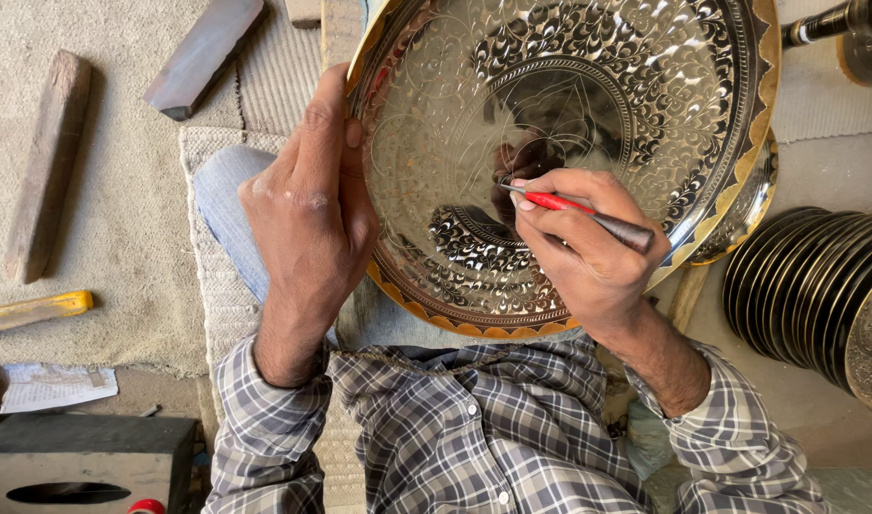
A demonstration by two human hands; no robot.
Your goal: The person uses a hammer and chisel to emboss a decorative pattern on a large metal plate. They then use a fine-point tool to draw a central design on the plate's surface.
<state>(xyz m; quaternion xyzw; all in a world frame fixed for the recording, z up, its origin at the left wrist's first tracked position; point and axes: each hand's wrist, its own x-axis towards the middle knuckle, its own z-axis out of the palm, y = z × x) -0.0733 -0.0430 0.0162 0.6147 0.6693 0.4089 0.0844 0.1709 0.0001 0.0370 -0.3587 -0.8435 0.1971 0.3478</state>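
While the big round engraved brass tray [588,124] leans on my lap, its near rim sits just above my checked shirt [474,428]. My left hand [307,219] lies fingers together along the tray's left edge, steadying it. My right hand [579,247] pinches a red-handled engraving tool [574,211], tip on the tray's inner face. Right of the tray stands a stack of dark metal plates [807,295]; left, wooden blocks [50,162] on carpet.
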